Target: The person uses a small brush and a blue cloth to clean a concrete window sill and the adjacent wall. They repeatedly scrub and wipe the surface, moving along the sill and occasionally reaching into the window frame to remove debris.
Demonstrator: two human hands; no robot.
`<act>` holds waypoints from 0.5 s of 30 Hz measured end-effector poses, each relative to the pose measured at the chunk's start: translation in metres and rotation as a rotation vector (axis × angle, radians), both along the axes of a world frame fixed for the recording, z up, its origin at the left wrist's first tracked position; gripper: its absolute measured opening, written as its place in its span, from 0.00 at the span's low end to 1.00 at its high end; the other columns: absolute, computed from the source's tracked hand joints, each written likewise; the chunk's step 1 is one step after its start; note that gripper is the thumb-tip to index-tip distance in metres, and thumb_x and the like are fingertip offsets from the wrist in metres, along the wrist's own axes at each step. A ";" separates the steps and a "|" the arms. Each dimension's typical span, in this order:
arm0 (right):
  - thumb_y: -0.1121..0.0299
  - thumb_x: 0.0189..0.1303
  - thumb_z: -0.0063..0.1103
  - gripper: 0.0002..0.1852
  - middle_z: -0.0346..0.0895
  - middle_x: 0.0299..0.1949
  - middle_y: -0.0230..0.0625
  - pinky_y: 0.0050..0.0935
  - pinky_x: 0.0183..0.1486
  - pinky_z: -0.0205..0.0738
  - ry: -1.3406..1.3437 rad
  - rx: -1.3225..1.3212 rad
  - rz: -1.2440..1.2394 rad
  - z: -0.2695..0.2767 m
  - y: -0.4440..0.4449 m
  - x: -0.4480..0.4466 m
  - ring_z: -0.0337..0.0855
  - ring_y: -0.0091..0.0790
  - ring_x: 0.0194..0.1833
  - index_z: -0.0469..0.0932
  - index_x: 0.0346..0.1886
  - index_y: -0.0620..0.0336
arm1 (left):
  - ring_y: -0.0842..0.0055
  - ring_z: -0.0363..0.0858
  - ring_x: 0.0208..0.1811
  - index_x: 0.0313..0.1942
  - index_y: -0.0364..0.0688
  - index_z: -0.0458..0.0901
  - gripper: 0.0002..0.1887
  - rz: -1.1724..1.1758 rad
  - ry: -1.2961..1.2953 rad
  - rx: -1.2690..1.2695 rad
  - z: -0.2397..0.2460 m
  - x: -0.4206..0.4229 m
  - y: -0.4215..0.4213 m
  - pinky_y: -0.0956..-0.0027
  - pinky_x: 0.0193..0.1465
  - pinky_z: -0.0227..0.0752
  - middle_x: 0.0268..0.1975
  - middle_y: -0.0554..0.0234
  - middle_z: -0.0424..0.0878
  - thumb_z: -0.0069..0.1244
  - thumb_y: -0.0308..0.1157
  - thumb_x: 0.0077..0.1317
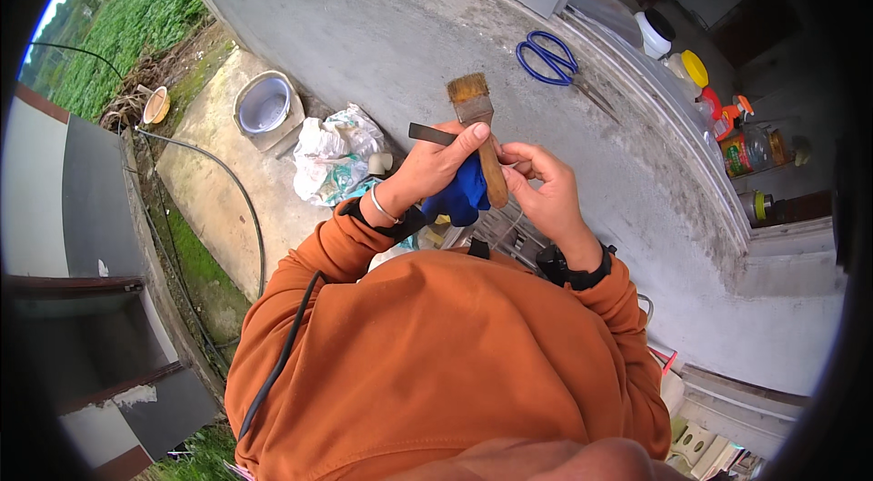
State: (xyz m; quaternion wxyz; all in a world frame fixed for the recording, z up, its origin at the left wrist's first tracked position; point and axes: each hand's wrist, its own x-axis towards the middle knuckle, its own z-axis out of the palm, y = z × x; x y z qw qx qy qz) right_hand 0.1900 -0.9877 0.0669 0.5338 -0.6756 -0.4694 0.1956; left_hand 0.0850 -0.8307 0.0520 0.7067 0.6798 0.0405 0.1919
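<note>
My left hand (436,164) grips a paintbrush (494,175) with a wooden handle, a metal ferrule and worn brown bristles pointing away from me. A dark flat strip (431,134) sticks out of the same hand beneath the thumb. Below that palm hangs a blue cloth or glove (464,194); how it is held is hidden. Close beside the brush handle, my right hand (545,188) has its thumb and fingertips drawn together. Something thin and pale seems to be at them, too small to make out. Blue-handled scissors (551,61) lie on the grey concrete ledge (423,38).
To the left, a basin (264,104) and white plastic bags (337,154) rest on the ground. A black hose (239,174) curves across the paving. Several bottles and jars (747,147) stand inside the window frame (682,133) at right.
</note>
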 end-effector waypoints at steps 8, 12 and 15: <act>0.81 0.47 0.60 0.24 0.73 0.45 0.37 0.28 0.36 0.75 -0.669 0.134 -0.068 -0.002 0.011 -0.007 0.78 0.33 0.35 0.75 0.52 0.55 | 0.87 0.65 0.27 0.28 0.34 0.77 0.23 0.015 0.095 -0.043 -0.020 0.012 0.012 0.76 0.28 0.63 0.23 0.72 0.71 0.41 0.46 0.71; 0.82 0.41 0.61 0.28 0.70 0.49 0.38 0.30 0.37 0.76 -0.884 0.154 -0.044 -0.006 0.018 -0.003 0.77 0.36 0.38 0.74 0.52 0.54 | 0.86 0.68 0.28 0.33 0.33 0.80 0.23 -0.041 0.068 -0.146 -0.022 0.017 0.015 0.77 0.31 0.65 0.25 0.69 0.76 0.39 0.46 0.71; 0.82 0.40 0.65 0.28 0.70 0.50 0.40 0.28 0.36 0.76 -0.857 0.185 -0.096 -0.011 0.016 -0.004 0.76 0.36 0.37 0.74 0.50 0.56 | 0.85 0.71 0.29 0.34 0.33 0.80 0.23 0.115 0.078 -0.330 -0.022 0.019 0.013 0.77 0.33 0.66 0.27 0.67 0.78 0.39 0.46 0.72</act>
